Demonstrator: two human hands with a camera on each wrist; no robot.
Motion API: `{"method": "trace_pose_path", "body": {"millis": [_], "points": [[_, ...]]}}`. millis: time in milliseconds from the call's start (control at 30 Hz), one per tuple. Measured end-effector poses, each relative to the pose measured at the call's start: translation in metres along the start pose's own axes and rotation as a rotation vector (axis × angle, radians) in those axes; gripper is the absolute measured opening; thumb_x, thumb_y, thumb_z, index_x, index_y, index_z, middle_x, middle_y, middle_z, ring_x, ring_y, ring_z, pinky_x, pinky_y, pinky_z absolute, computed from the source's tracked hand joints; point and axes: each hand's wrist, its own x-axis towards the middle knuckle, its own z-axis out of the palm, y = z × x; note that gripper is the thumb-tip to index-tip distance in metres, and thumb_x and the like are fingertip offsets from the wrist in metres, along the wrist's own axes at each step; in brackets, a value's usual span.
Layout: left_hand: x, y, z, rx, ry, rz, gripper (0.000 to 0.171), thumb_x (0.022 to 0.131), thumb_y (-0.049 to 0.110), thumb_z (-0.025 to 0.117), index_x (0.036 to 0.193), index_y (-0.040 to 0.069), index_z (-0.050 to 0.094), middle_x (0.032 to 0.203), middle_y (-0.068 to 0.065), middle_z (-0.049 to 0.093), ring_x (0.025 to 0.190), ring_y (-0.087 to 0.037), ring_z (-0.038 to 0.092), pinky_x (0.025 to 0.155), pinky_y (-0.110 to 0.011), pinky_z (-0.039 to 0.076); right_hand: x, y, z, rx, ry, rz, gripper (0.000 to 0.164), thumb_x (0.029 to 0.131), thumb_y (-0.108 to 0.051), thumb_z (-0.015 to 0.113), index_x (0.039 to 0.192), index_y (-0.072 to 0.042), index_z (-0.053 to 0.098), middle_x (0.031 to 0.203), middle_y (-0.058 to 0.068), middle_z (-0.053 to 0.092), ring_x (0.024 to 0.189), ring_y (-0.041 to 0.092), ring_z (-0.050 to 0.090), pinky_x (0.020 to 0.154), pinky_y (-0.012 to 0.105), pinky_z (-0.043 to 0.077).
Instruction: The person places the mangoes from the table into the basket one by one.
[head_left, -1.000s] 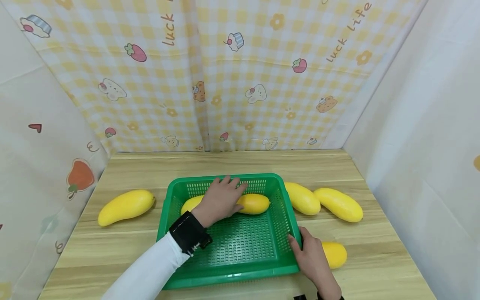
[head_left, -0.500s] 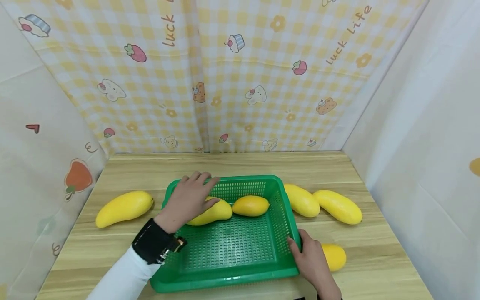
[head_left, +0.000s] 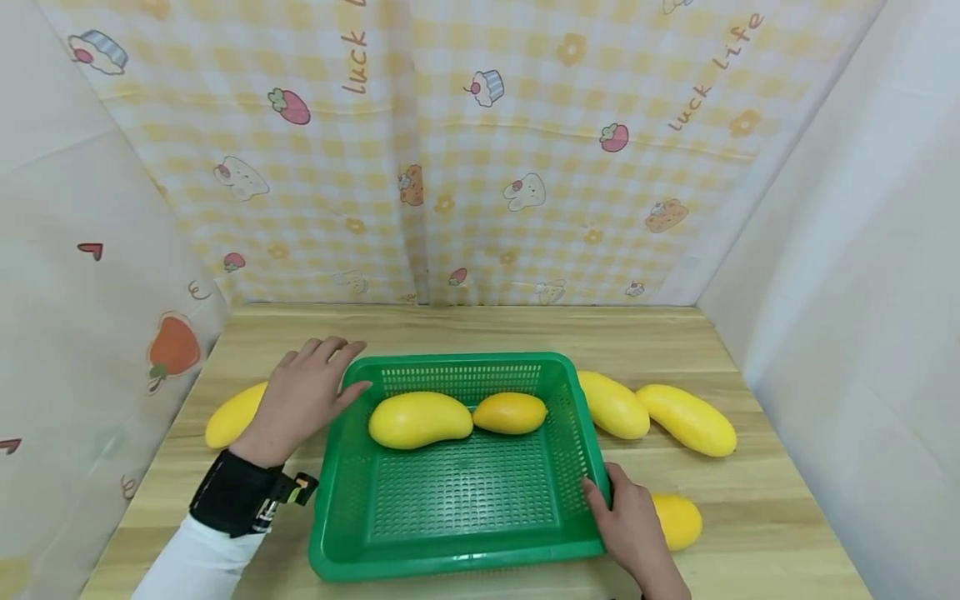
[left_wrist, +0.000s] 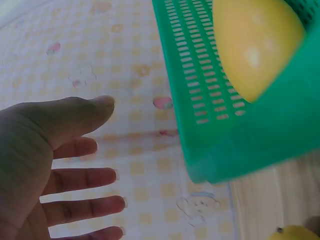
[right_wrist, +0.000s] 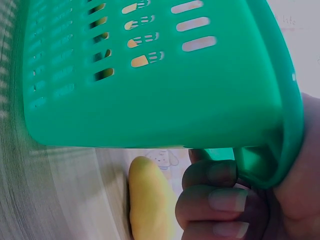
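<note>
In the head view a green plastic basket stands mid-table. Two mangoes lie inside it along the far wall: a larger yellow mango and a smaller, deeper orange mango. My left hand, fingers spread and holding nothing, hovers just outside the basket's left rim. It partly covers another yellow mango on the table. The left wrist view shows its thumb and fingers apart from the basket corner. My right hand grips the basket's right rim, fingers curled under the edge and thumb inside.
To the right of the basket lie two yellow mangoes, one nearer and one farther right. Another mango sits beside my right hand. A checked curtain hangs behind the wooden table, with white cloth at both sides.
My left hand has moved left, off the mangoes inside the basket and out past its left rim, uncovering the larger yellow one. My right hand keeps its grip on the rim.
</note>
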Motion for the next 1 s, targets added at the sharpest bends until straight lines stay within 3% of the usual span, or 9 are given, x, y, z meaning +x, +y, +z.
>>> {"method": "trace_pose_path", "body": {"millis": [167,567,1000], "points": [[-0.006,-0.011,0.004,-0.020,0.003,-0.052,0.055,0.079,0.028,0.078,0.123,0.001,0.059,0.106,-0.020,0.061,0.096,-0.038,0.057,0.065,-0.050,0.050,-0.001,0.001,-0.002,0.009,-0.006,0.023,0.038,0.096,-0.023,0.058,0.122,0.005,0.054,0.087,0.007,0.064,0.070,0.013,0.056,0.064,0.031,0.049],[-0.049,-0.035,0.009,-0.021,-0.031,-0.204,0.054,0.079,0.027,0.076,0.122,0.000,0.059,0.105,-0.023,0.060,0.092,-0.040,0.056,0.065,-0.053,0.049,-0.001,-0.001,0.000,0.016,-0.016,0.021,0.039,0.096,-0.023,0.058,0.123,0.005,0.054,0.085,0.006,0.064,0.069,0.013,0.056,0.063,0.031,0.049],[-0.077,-0.053,0.021,-0.036,-0.137,-0.305,0.062,0.072,0.028,0.083,0.120,-0.001,0.057,0.109,-0.026,0.055,0.098,-0.046,0.051,0.070,-0.060,0.044,-0.001,-0.003,-0.001,0.004,-0.013,0.020,0.037,0.096,-0.023,0.057,0.121,0.004,0.055,0.084,0.006,0.063,0.069,0.013,0.056,0.063,0.031,0.048]]}}
